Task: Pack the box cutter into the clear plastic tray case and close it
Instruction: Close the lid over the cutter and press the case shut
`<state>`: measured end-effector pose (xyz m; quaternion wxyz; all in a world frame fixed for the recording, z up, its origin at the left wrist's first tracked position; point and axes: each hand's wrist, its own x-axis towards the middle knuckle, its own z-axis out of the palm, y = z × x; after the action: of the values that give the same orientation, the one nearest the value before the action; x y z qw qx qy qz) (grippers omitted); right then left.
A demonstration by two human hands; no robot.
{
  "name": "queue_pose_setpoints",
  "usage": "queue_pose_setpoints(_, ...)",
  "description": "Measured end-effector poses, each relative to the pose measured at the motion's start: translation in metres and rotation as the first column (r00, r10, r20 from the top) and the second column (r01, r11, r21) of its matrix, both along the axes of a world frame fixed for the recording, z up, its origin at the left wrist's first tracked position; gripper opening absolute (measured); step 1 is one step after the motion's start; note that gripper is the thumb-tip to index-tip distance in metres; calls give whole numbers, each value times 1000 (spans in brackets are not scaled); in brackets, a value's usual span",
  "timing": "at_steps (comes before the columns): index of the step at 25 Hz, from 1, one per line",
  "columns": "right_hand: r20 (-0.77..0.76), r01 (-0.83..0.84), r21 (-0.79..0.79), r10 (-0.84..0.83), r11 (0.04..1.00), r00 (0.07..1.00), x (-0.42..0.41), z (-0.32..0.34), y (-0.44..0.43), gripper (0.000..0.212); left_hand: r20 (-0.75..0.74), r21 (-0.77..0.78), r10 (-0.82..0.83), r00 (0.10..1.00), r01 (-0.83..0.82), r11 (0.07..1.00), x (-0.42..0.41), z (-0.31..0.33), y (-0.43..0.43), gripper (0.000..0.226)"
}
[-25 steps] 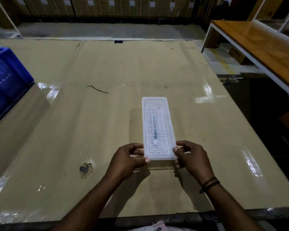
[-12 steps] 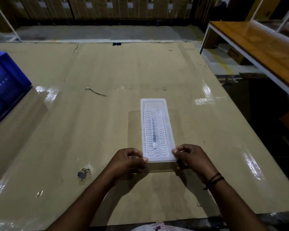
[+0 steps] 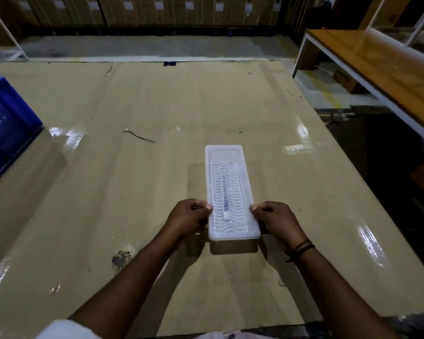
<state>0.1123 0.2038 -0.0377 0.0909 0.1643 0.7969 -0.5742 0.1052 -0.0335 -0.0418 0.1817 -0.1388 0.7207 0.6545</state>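
A long clear plastic tray case (image 3: 240, 182) with a wavy-ribbed lid lies lengthwise on the cardboard-covered table (image 3: 137, 182), its lid down. Through the lid a slim dark box cutter (image 3: 224, 195) shows dimly along the middle. My left hand (image 3: 187, 217) grips the case's near left edge, thumb on top. My right hand (image 3: 275, 221) grips the near right edge the same way. The near end of the case casts a shadow on the table just below it.
A blue plastic crate (image 3: 5, 123) stands at the table's left edge. A wooden bench with a white frame (image 3: 377, 69) runs along the right, beyond a gap. A torn spot (image 3: 120, 259) marks the cardboard near my left forearm. Stacked cartons line the far wall.
Both hands have slid slightly forward along the case's sides, from its near corners to a little farther up. The case itself stays in place.
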Motion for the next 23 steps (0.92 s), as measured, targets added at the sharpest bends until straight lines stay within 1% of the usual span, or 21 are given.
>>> queue_pose_setpoints(4, 35, 11, 7, -11, 1000, 999, -9, 8, -1, 28, 73, 28, -12, 997, 10, 1000, -11, 5, 4, 15)
queue_pose_setpoints(9, -41, 22, 69, -19, 997, 999, -43, 14, -10, 31, -21, -44, 66, 998, -67, 997, -41, 12, 10, 23)
queue_pose_setpoints(12, -30, 32, 148, -27, 988, 999, -58, 10, -14, 39, -73, -109, 36, 997, -44, 993, -52, 11, 12, 24)
queue_pose_setpoints(14, -8, 16, 185, -15, 983, 1000, -63, 6, -15, 44, -72, -160, 14, 997, -26, 987, -55, 9, 13, 24)
queue_pose_setpoints(15, 0, 7, 193, -7, 981, 1000, -64, 5, -15, 42, -56, -165, 4, 998, -14, 986, -57, 7, 12, 23)
queue_pose_setpoints(19, 64, -10, 185, -1, 983, 998, -76, 10, -10, 33, 50, -50, -37, 998, 39, 998, -69, 15, 9, 16)
queue_pose_setpoints(20, 72, -14, 180, 1, 984, 997, -83, 14, -9, 33, 46, -40, -32, 998, 33, 999, -74, 18, 9, 15)
queue_pose_setpoints(23, 20, 34, 150, -38, 988, 999, -107, 24, -11, 33, -36, -60, 10, 999, -12, 998, -93, 22, 12, 23)
